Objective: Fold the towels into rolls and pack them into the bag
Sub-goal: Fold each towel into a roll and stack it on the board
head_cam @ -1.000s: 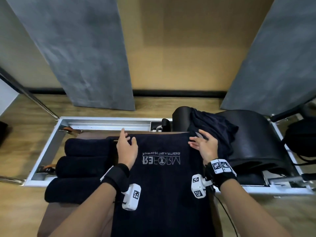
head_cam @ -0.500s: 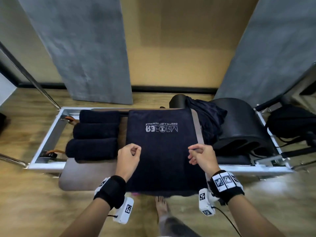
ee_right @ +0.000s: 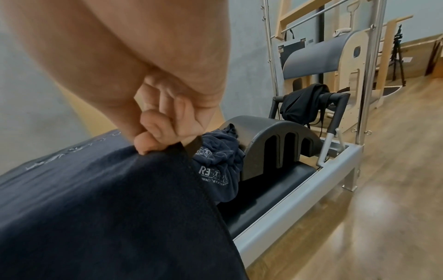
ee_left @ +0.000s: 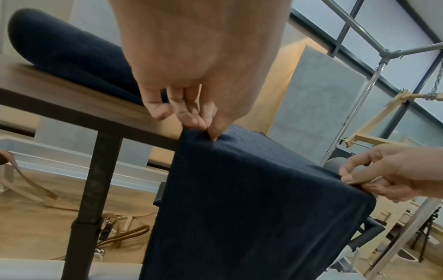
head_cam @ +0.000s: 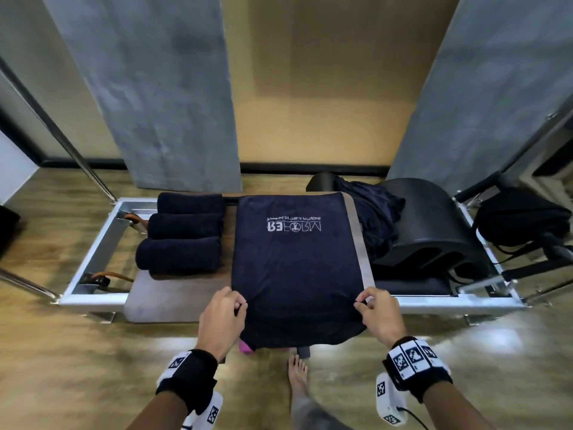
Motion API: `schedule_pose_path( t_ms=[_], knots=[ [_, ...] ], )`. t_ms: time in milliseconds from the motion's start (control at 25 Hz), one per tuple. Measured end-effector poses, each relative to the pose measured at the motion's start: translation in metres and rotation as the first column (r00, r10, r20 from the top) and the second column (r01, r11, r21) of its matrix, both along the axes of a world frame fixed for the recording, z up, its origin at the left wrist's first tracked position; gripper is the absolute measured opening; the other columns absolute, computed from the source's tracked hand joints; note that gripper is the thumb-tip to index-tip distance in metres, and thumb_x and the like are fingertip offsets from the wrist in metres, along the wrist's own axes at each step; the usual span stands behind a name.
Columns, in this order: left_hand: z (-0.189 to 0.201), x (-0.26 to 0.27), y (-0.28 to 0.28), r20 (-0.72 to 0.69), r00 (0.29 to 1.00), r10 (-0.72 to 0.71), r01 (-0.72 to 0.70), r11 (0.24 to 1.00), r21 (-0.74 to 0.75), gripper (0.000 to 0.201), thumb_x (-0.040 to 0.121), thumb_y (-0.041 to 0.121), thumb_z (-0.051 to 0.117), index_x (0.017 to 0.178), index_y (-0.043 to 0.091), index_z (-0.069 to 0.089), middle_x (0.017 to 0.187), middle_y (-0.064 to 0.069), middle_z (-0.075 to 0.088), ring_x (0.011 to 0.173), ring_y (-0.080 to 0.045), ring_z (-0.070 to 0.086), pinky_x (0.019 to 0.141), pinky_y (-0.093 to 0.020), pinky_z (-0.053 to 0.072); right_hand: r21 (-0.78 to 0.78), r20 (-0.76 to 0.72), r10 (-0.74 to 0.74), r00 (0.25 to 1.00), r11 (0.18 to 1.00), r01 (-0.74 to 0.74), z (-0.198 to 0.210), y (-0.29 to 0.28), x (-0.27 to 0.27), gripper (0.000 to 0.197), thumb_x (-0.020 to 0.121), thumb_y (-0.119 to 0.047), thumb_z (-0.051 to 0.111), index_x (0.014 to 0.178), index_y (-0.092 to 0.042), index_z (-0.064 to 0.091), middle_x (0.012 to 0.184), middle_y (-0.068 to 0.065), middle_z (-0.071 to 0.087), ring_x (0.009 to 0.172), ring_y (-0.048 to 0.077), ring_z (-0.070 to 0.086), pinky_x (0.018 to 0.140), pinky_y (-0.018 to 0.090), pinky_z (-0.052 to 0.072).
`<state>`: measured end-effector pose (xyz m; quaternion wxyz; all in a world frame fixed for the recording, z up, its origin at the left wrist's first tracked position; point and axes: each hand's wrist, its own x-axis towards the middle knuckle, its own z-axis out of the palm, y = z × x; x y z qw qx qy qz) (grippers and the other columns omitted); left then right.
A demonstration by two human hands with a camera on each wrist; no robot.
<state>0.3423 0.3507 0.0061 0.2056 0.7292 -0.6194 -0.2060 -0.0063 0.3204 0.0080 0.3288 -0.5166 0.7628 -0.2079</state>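
A dark navy towel (head_cam: 294,262) with white lettering lies flat on a brown tabletop (head_cam: 167,293), its near end hanging over the front edge. My left hand (head_cam: 231,307) pinches its left side edge (ee_left: 203,132) at the table's front. My right hand (head_cam: 367,305) pinches the right side edge (ee_right: 153,147). Three rolled navy towels (head_cam: 186,234) lie side by side at the table's left. More navy towels (head_cam: 376,221) lie crumpled to the right. A black bag (head_cam: 521,221) hangs on a bar at far right.
The table stands over a silver-framed exercise bed (head_cam: 93,252) with a black arched barrel (head_cam: 434,231) on its right half. Leather straps (head_cam: 105,277) lie at the frame's left. My bare foot (head_cam: 297,377) is on the wood floor below the towel.
Both hands slid from the towel's far end back to the table's front edge and closed into pinches on its side edges. The view pulled back from the table.
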Motion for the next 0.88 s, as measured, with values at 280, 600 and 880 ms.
schedule_pose_path(
  t_ms=[280,600,880],
  knots=[
    [0.047,-0.022,-0.081,-0.081,0.997,-0.009,-0.014,0.962,-0.274,0.012,0.099,0.029,0.067,0.090,0.033,0.061,0.078,0.011,0.044,0.076,-0.009,0.051,0.063,-0.029,0.043,-0.165,0.112,0.048,0.993,0.986,-0.029,0.053,-0.076,0.021,0.019,0.089,-0.016,0.078,0.074,-0.022,0.067,0.057,0.014,0.065,0.054,0.027,0.061,0.067,0.041,0.056],
    [0.067,-0.061,-0.211,-0.169,0.986,0.006,-0.040,0.980,-0.194,0.004,0.103,0.032,0.061,0.099,0.035,0.062,0.071,0.015,0.070,0.072,-0.005,0.066,0.067,-0.033,0.051,-0.176,0.257,0.111,0.960,0.982,-0.067,0.081,-0.220,0.077,0.009,0.097,-0.013,0.070,0.090,-0.017,0.067,0.063,0.010,0.074,0.043,0.009,0.059,0.054,0.028,0.053],
    [0.011,-0.032,-0.161,-0.113,0.984,0.140,-0.140,0.990,0.007,0.023,0.097,0.040,0.072,0.111,0.023,0.067,0.079,0.009,0.070,0.088,-0.020,0.071,0.074,-0.035,0.053,-0.005,0.232,0.015,0.972,1.000,-0.015,0.029,-0.177,0.033,0.019,0.091,-0.014,0.079,0.100,-0.008,0.064,0.059,0.011,0.071,0.034,0.018,0.051,0.041,0.025,0.045]
  ],
)
